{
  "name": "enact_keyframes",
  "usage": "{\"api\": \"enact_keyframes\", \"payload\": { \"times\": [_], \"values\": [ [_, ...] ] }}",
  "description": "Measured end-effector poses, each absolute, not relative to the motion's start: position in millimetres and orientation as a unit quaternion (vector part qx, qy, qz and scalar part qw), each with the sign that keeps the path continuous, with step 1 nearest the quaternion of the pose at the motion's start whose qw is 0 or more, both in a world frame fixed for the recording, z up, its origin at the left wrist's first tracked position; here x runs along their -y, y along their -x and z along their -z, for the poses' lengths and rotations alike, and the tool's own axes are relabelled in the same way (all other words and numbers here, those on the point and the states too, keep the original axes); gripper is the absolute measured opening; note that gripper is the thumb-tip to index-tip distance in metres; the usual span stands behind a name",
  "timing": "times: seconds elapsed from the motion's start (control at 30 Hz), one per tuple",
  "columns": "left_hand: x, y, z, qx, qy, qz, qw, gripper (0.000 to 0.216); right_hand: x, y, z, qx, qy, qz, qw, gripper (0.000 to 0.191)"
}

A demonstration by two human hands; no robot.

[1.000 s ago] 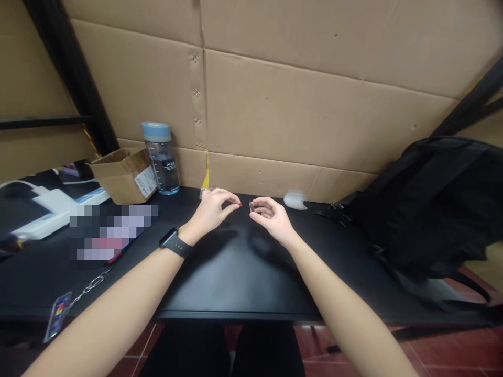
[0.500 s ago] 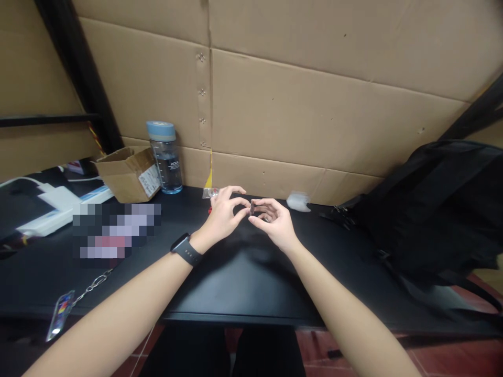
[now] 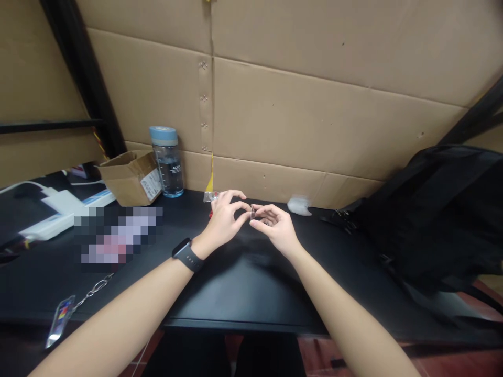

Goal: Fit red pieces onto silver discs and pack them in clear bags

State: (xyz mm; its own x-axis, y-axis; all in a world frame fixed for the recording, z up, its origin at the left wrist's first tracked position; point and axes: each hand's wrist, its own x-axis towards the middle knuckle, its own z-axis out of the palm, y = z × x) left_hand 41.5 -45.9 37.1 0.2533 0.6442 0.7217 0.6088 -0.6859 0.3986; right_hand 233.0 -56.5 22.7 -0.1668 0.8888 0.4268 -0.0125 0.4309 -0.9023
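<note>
Over the middle of the black table, a small thin, dark see-through piece stands on edge between my two hands; its kind is too small to tell. My right hand grips it by its edges between thumb and forefinger, the other fingers curled behind. From the other side, my left hand, with a black watch on the wrist, pinches at the piece with thumb and forefinger tips, while its other fingers are raised. Behind the left hand lie a small clear bag and something red, both partly hidden.
At the back left stand a water bottle and a cardboard box, near a white power strip. A crumpled white wrapper lies by the cardboard wall. The black backpack fills the right side. A chained charm hangs near the front left edge.
The view has tilted slightly up, so everything sits a little lower. Both hands keep nearly the same pose, and the small piece has turned slightly between the fingers.
</note>
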Motion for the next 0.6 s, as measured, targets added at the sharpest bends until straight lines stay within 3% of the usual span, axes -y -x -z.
{"api": "enact_keyframes", "payload": {
  "times": [0.6],
  "values": [
    [51.7,-44.9,-35.3,-0.43,-0.806,-0.404,-0.052,0.011,52.3,-233.5,-16.8,0.7,0.393,-0.31,0.509,0.035]
  ]
}}
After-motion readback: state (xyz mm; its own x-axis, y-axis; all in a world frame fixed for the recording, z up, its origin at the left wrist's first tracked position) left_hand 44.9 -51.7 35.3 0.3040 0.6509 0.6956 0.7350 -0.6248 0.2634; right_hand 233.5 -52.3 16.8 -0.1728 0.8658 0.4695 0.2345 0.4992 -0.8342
